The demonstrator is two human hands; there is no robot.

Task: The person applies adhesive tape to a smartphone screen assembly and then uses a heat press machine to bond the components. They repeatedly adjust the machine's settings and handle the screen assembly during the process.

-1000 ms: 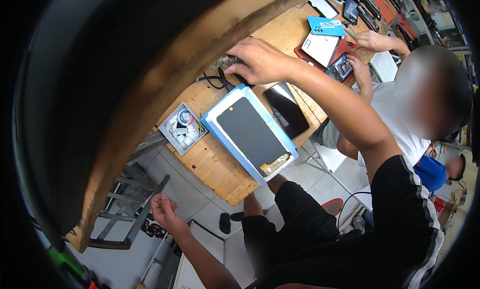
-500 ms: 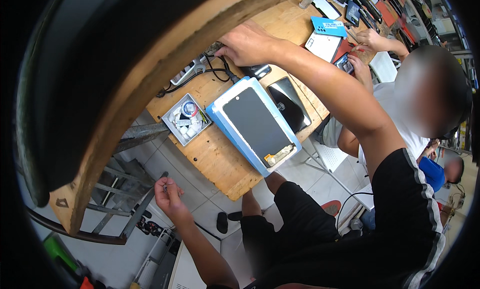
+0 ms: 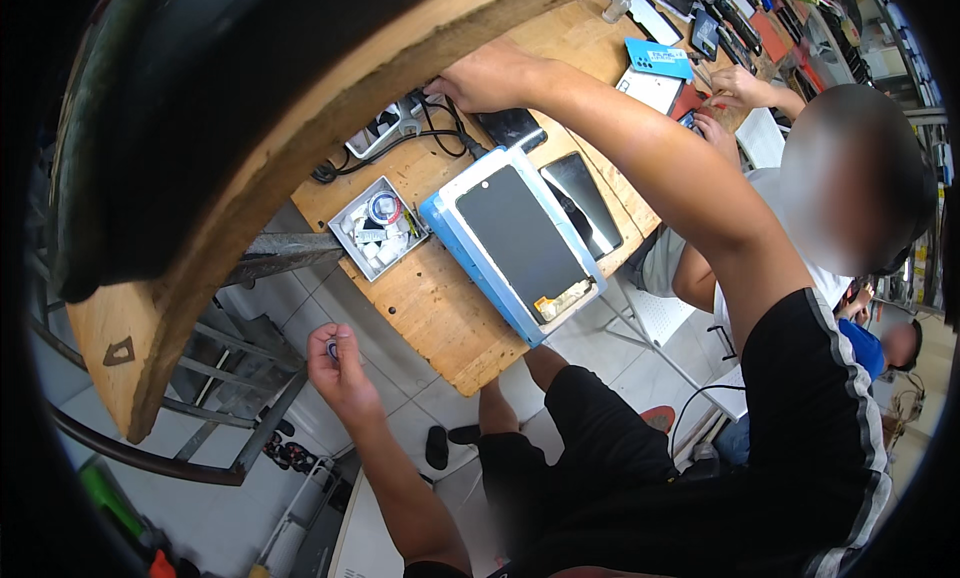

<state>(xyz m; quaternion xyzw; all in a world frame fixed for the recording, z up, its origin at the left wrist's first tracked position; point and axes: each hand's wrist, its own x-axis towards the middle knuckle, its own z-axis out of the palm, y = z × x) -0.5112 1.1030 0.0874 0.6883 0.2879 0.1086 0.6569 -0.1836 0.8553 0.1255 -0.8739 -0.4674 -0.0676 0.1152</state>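
My left hand (image 3: pixel 343 376) is raised off the table's front left, its fingers curled and thumb up around a small bluish round thing (image 3: pixel 332 348), mostly hidden. My right hand (image 3: pixel 484 78) reaches over the table's far side, beside black cables (image 3: pixel 440 133). A wooden beam hides part of its fingers, so their grip is unclear. Between my arms, a phone screen panel (image 3: pixel 522 240) lies dark on a blue and white heating-plate-like device (image 3: pixel 455 233). Gold flex and bare metal show at the panel's near end. Neither hand touches it.
The wooden beam (image 3: pixel 290 108) arches across the upper left. A white box of small parts (image 3: pixel 377 240) stands at the table's left edge. Two dark phones (image 3: pixel 583 200) (image 3: pixel 512 128) lie beside the device. At right, another person (image 3: pixel 770 208) handles a phone.
The whole view has shifted slightly. My left hand has turned a little, with the thumb now upright. My right hand stays by the cables, its fingers more hidden by the beam.
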